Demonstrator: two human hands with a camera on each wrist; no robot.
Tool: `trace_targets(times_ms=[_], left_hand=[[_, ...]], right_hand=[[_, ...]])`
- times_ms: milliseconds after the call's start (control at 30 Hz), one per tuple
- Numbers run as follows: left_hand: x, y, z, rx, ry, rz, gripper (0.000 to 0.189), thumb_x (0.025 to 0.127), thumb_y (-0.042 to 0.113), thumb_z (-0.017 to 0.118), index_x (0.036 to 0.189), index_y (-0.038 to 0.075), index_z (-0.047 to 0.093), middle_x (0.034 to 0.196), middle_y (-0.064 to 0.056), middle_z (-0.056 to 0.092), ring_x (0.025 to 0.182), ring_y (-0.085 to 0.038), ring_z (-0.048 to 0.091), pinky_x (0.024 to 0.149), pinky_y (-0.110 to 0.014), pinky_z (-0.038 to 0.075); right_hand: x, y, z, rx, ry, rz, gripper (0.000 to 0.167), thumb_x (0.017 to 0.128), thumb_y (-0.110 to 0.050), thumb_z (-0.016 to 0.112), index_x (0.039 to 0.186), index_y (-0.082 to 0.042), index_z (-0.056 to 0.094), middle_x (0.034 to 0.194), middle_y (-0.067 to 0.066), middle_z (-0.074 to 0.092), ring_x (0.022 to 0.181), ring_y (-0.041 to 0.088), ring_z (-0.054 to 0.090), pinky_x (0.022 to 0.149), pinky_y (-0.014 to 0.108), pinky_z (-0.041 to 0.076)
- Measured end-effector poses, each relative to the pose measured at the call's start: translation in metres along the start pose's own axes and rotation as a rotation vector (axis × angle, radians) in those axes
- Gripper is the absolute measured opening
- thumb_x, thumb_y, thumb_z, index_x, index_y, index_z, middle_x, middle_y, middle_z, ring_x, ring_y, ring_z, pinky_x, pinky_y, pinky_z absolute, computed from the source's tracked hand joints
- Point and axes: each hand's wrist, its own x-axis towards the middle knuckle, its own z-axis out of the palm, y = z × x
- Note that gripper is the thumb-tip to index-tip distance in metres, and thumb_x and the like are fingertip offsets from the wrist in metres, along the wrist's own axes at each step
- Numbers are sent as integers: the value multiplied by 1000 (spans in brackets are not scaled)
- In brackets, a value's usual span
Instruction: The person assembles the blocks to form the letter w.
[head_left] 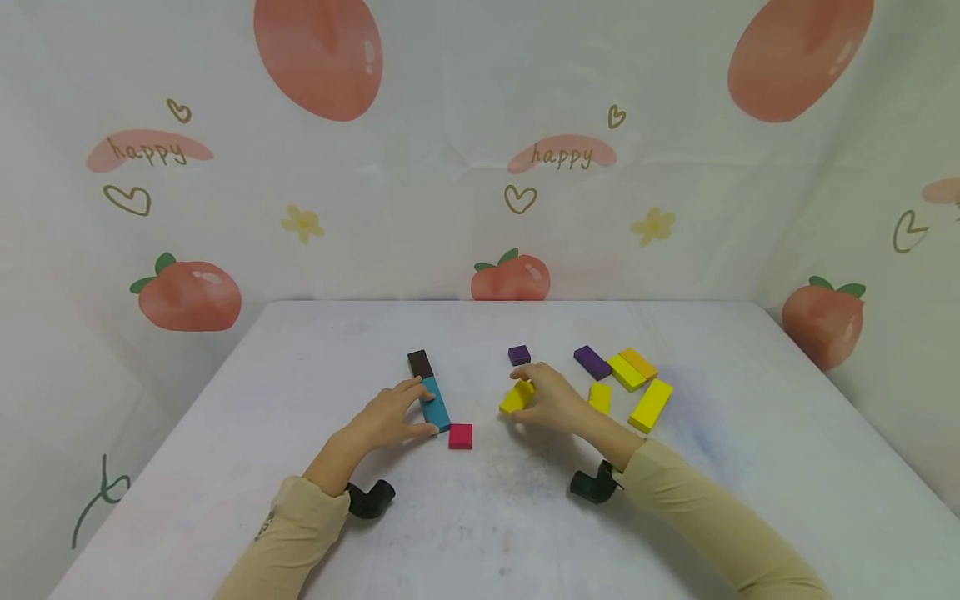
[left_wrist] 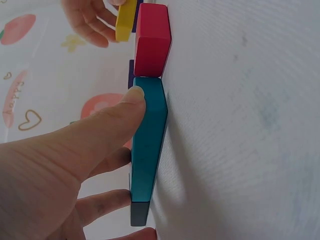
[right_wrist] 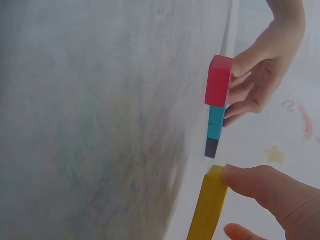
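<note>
My left hand point(head_left: 387, 414) lies over a teal block point(head_left: 436, 406) on the table, its thumb at the near end and fingertips along the top and far part. A black block point(head_left: 421, 364) abuts the teal one's far end, and a square red block point(head_left: 461, 436) sits at its near right corner. To the right, my right hand point(head_left: 552, 398) pinches a yellow block point(head_left: 517, 397) between thumb and fingers. In the right wrist view the thumb presses on the upper end of that yellow block point(right_wrist: 209, 202). Behind this hand lies a small purple block point(head_left: 519, 355).
Right of my right hand lie a purple block point(head_left: 592, 362), an orange block point(head_left: 639, 363) alongside a yellow block point(head_left: 627, 372), a long yellow block point(head_left: 651, 406) and another yellow block point(head_left: 599, 397) partly behind the forearm. A printed cloth point(head_left: 450, 208) hangs behind the white table point(head_left: 480, 533).
</note>
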Motion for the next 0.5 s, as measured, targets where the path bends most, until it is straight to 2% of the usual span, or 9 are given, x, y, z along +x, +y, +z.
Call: trace_targets(times_ms=[500], left_hand=[[0, 0, 0, 4, 12, 25, 48, 84, 32, 69, 124, 8, 55, 147, -22, 35, 121, -45, 46, 99, -58, 40]], right_hand=[[3, -7, 7, 40, -58, -107, 52, 77, -12, 75, 123, -1, 52, 124, 15, 55, 111, 27, 53, 98, 41, 48]])
